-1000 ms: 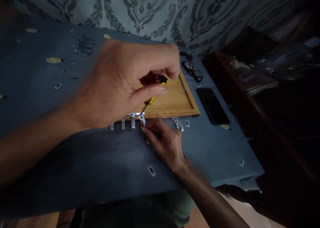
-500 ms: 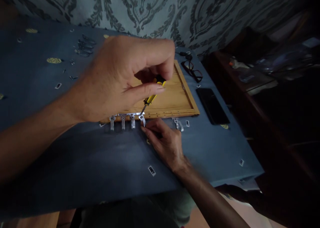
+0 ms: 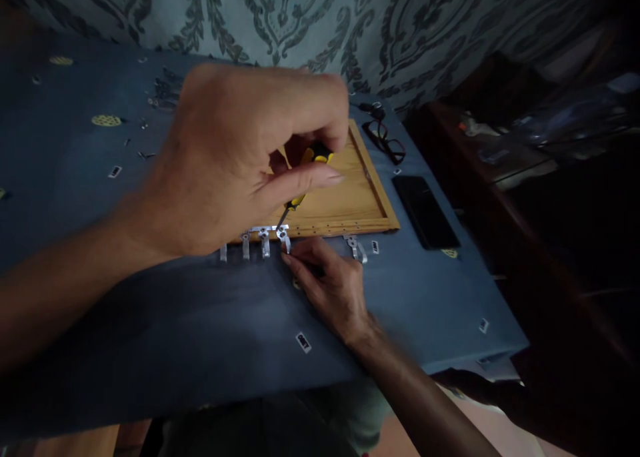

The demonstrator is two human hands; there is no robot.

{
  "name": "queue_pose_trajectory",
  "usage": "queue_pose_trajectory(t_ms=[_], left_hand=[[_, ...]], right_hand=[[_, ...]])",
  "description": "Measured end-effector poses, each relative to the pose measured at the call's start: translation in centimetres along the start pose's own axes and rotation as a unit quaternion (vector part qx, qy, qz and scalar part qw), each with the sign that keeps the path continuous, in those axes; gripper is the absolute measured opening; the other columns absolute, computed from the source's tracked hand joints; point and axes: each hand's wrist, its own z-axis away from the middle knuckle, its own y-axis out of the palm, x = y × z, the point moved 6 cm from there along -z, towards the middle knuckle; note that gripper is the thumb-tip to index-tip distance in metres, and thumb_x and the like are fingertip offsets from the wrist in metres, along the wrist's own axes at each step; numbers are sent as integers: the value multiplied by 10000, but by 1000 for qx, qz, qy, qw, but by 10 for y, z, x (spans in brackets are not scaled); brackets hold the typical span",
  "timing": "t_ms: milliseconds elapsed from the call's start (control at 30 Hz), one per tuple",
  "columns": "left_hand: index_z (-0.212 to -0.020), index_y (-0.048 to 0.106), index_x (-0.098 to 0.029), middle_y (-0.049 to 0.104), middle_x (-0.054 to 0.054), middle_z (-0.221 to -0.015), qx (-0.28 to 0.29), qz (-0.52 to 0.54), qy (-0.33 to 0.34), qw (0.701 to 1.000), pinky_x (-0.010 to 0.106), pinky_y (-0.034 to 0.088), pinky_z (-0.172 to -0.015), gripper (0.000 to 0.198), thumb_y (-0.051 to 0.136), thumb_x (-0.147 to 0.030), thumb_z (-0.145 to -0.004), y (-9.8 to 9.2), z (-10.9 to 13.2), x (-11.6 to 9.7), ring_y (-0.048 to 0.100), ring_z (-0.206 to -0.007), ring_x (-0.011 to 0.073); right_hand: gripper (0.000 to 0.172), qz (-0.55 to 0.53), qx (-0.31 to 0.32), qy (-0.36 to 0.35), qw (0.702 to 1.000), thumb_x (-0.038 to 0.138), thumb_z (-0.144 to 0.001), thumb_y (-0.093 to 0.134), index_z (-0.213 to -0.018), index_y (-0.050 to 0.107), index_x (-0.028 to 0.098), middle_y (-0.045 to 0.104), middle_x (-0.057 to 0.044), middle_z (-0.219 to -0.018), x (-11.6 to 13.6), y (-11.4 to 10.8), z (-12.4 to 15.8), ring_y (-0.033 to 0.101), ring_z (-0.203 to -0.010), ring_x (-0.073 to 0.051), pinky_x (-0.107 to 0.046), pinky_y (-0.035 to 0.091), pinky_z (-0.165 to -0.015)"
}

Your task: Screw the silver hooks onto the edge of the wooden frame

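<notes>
My left hand is closed round a yellow-and-black screwdriver, held high and near the camera. The tool's tip rests on a small metal bracket at the near edge of a wooden frame. My right hand lies on the blue cloth just below, its fingertips pinched at that bracket. A row of like brackets sticks out along the frame's near edge to the left. One more bracket lies to the right.
A black phone and a pair of glasses lie right of the frame. Loose metal parts and small tags are scattered on the blue tablecloth. A patterned curtain hangs behind. Dark furniture stands at the right.
My left hand has turned slightly on the screwdriver and come a little nearer the camera, hiding more of the brackets at the left. My right hand stays at the bracket.
</notes>
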Motion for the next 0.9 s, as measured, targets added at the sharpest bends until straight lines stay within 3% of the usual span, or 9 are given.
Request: queue_pose_trajectory(t_ms=[533,733,900], left_hand=[[-890,661,-175,654,-54,-785,-16,-1,4,1000,197,510,-644,132,744,-271,-851,6,1,6,643,-715,75],[-918,629,-206,623,-95,-811,11,-27,-23,999,197,520,-655,159,641,-364,-918,6,3,6,647,-760,55],[-925,627,-207,618,-91,-818,10,-57,-7,998,233,500,-641,234,635,-440,-905,4,2,5,644,-742,68]], right_hand=[[70,-11,-4,-8,1000,257,-921,647,-852,638,243,739,31,-738,1,1,0,697,-612,-128,-204,528,-596],[62,-13,4,-6,1000,257,-922,651,-866,633,238,746,28,-757,0,2,0,707,-626,-127,-197,524,-602],[69,-7,3,0,1000,276,-927,631,-872,650,239,751,22,-757,0,2,-1,711,-630,-135,-211,543,-613]])
